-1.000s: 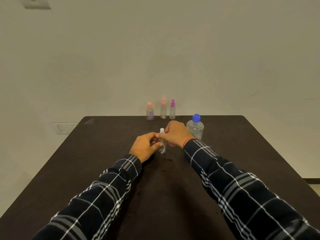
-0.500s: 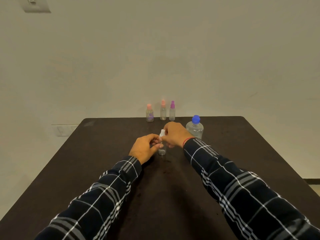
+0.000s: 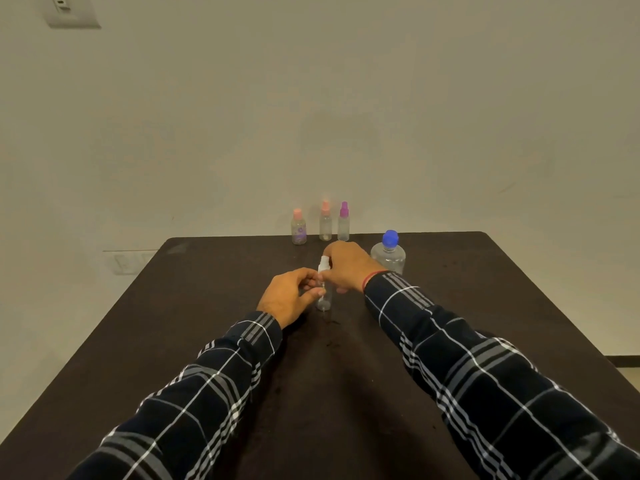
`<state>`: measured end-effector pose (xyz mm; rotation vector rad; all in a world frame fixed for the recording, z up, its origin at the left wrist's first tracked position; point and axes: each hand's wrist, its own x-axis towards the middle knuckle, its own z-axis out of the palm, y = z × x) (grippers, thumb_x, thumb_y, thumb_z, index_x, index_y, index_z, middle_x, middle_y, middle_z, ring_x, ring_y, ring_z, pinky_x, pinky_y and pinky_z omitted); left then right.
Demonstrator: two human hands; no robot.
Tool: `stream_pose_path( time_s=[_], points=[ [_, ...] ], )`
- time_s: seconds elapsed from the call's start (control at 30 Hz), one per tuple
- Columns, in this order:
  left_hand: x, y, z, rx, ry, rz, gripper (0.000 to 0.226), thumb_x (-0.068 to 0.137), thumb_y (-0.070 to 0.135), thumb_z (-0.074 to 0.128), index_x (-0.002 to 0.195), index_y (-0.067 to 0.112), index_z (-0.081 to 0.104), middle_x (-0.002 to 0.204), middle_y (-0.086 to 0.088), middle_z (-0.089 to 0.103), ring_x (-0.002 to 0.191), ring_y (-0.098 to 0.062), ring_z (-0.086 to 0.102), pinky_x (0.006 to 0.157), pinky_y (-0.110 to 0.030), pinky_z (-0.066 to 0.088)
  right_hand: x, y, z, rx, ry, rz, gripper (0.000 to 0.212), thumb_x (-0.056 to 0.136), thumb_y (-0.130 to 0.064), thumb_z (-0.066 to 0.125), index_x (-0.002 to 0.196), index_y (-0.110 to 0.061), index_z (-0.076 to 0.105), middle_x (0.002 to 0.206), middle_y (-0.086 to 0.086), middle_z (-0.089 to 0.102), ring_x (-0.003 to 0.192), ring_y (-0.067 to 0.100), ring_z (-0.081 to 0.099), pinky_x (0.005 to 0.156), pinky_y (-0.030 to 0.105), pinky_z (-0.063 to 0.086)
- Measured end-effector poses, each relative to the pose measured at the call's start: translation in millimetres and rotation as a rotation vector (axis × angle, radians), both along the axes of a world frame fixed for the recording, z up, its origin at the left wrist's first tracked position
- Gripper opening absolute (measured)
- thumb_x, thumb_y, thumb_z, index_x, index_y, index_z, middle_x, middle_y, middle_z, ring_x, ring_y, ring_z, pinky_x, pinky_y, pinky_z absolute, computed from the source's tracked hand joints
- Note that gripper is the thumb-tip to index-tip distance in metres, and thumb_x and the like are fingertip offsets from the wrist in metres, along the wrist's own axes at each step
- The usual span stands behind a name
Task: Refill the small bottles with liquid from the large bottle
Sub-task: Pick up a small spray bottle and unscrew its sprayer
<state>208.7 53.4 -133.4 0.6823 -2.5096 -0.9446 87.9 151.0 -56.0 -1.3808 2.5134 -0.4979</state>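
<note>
A small clear bottle (image 3: pixel 325 296) is held upright on the counter (image 3: pixel 214 306) by the left hand (image 3: pixel 289 296); its white cap (image 3: pixel 324 264) is pinched by the right hand (image 3: pixel 348 266).

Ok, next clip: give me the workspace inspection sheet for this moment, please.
Surface: dark table, faint specks near centre.
Job's things: small clear bottle with white sprayer upright at centre; three small bottles along far edge, capped; large bottle, blue cap on.
Clutter: nothing seen.
Hands: left hand grips the small bottle's body; right hand is on its sprayer top.
Cables: nothing seen.
Surroundings: plain wall, switch plate upper left.
</note>
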Motion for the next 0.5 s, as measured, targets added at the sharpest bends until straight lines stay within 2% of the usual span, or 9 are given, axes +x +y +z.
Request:
stream_pose_path(
  time_s=[0.13,0.27,0.4,0.5],
  points=[
    [0,-1,-2,0.001,0.022,0.000,0.029,0.091,0.027,0.074,0.119,0.024,0.066,0.098,0.015,0.067,0.091,0.002,0.063,0.082,-0.009,0.045,-8,9,15,-0.098,-0.147,-0.017,0.031,0.089,-0.011,0.070,0.119,-0.011,0.060,0.106,0.011,0.069,0.089,0.024,0.071,0.083,0.039,0.061],
    [0,-2,-2,-0.010,0.030,-0.001,0.031,0.091,0.026,0.074,0.120,0.021,0.067,0.102,0.010,0.070,0.094,-0.002,0.065,0.088,-0.016,0.050,-10,26,34,-0.205,-0.260,-0.057,0.026,0.093,-0.010,0.065,0.117,-0.010,0.057,0.100,0.011,0.070,0.086,0.021,0.072,0.077,0.034,0.062],
    [0,-2,-1,-0.021,0.010,0.003,0.031,0.091,0.027,0.074,0.121,0.022,0.067,0.104,0.009,0.070,0.095,-0.001,0.064,0.084,-0.010,0.045,-8,43,49,-0.300,-0.259,-0.073,0.025,0.093,-0.011,0.066,0.116,-0.008,0.060,0.101,0.011,0.070,0.085,0.021,0.073,0.078,0.037,0.062],
    [0,-2,1,-0.047,-0.007,0.010,0.030,0.091,0.029,0.074,0.120,0.023,0.067,0.103,0.010,0.069,0.094,-0.002,0.063,0.088,-0.017,0.049,-7,61,55,-0.331,-0.218,-0.101,0.021,0.092,-0.015,0.066,0.113,-0.011,0.062,0.099,0.008,0.070,0.079,0.016,0.073,0.074,0.030,0.062]
  ],
)
